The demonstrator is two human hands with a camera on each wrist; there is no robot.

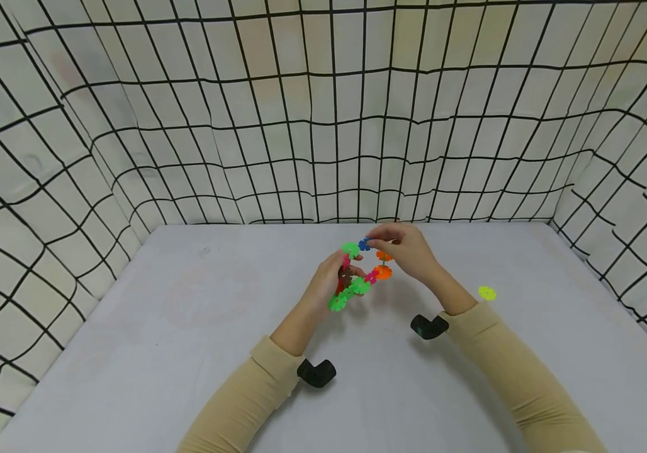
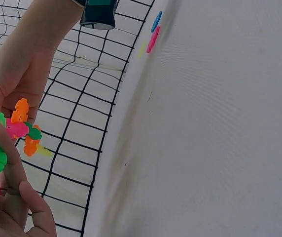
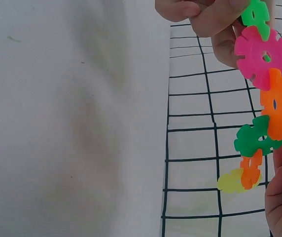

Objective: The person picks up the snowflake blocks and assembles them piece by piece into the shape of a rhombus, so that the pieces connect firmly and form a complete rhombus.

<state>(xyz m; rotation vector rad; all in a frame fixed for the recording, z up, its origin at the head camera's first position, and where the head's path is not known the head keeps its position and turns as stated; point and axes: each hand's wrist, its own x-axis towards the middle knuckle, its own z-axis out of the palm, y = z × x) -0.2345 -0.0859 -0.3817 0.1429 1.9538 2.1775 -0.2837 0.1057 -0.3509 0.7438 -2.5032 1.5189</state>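
A curved chain of notched flower-shaped plastic discs (image 1: 360, 285) in green, pink, orange and red hangs above the table. My left hand (image 1: 325, 282) holds it by its left side, fingers bent round the discs. In the head view, my right hand (image 1: 411, 250) pinches a blue disc (image 1: 364, 244) beside the light green disc (image 1: 350, 250) at the top of the chain; whether these two are joined I cannot tell. Below the right hand, orange discs (image 3: 276, 106), a dark green disc (image 3: 259, 137) and a yellow disc (image 3: 235, 180) form the chain's far part.
On the white table (image 1: 216, 302), a loose yellow disc (image 1: 487, 293) lies right of the right forearm. A blue disc (image 2: 156, 21) and a pink disc (image 2: 153, 39) also lie there. Black netting (image 1: 301, 126) over white cloth encloses the back and sides. Black wrist mounts (image 1: 316, 374) project from both cuffs.
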